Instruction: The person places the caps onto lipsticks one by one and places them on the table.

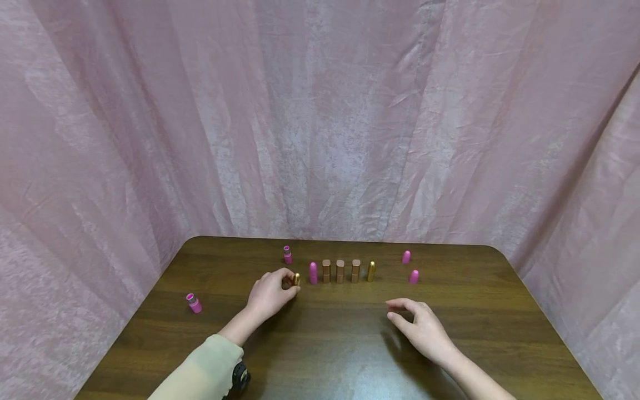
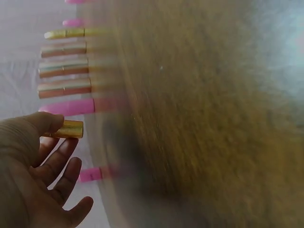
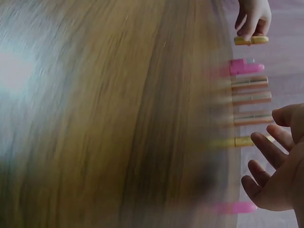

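Observation:
My left hand [image 1: 268,294] pinches a gold lipstick tube [image 1: 297,279] between thumb and fingers, at the left end of a row of lipsticks. In the left wrist view the tube's gold base [image 2: 72,129] shows past the thumb. Just right of it stands a closed pink lipstick [image 1: 313,273], then three rose-gold lipsticks [image 1: 340,271] and another gold lipstick [image 1: 371,271]. My right hand [image 1: 422,330] hovers in front of the row's right end, fingers loosely bent, holding nothing. Whether the held tube touches the table cannot be told.
Two uncapped pink lipstick bases stand on the left, one at the back [image 1: 287,255] and one nearer [image 1: 194,303]. Two pink caps, one farther back [image 1: 406,257] and one nearer [image 1: 414,276], stand right of the row. Pink curtains [image 1: 325,122] hang behind the wooden table [image 1: 330,355].

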Motion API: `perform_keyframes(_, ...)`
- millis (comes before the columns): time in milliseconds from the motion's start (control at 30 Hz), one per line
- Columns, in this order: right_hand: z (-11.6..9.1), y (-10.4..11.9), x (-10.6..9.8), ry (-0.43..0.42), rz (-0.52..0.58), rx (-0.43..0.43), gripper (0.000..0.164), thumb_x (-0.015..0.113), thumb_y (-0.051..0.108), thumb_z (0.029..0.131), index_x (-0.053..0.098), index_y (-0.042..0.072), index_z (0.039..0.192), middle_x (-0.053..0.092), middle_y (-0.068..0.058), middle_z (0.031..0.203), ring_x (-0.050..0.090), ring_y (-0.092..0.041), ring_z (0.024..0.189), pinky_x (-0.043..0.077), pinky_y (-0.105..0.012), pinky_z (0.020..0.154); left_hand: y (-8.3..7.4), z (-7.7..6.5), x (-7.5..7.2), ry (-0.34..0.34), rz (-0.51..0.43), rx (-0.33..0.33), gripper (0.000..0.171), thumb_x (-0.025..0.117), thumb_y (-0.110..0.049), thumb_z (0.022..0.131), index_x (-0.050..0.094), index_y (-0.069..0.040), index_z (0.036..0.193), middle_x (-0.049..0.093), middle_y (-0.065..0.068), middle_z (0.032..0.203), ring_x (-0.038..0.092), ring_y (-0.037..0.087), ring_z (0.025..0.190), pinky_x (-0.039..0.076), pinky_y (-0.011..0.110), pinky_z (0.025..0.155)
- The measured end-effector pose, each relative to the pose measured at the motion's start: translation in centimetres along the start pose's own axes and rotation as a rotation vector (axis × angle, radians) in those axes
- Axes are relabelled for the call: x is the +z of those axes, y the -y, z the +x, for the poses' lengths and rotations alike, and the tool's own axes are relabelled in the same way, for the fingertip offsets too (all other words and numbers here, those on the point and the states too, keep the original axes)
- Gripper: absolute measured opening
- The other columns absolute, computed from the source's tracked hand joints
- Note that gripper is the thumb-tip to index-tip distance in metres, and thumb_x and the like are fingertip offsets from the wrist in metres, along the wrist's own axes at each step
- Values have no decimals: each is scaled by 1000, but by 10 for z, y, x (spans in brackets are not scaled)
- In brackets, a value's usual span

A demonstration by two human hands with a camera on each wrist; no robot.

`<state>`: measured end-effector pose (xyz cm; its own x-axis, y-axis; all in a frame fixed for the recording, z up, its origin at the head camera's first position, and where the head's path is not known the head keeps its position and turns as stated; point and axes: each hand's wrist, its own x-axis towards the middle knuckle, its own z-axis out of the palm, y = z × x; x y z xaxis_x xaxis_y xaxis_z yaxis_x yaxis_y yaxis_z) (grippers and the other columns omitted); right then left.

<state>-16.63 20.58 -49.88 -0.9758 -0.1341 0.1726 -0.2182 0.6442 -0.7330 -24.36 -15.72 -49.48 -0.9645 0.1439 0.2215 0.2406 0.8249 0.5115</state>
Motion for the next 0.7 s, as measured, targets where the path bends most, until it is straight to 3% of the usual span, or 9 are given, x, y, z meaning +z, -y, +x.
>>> perform_keyframes(300, -7, -14, -2, -99, -199, -164, 28, 79, 19, 91, 75, 16, 118, 74, 6, 112, 61, -27, 114, 49, -50, 94, 6, 18, 9, 15, -37, -105, 19, 81, -26, 88, 72, -18, 103, 72, -3, 97, 68, 22, 94, 51, 49, 81)
perform_keyframes(700, -12, -20, -8, -116, -251, -181, 27, 79, 21, 90, 76, 17, 117, 74, 7, 113, 61, -29, 114, 46, -52, 96, 11, 32, 19, 26, -66, -142, 21, 79, -22, 89, 72, -14, 107, 74, 1, 102, 68, 25, 100, 51, 50, 86)
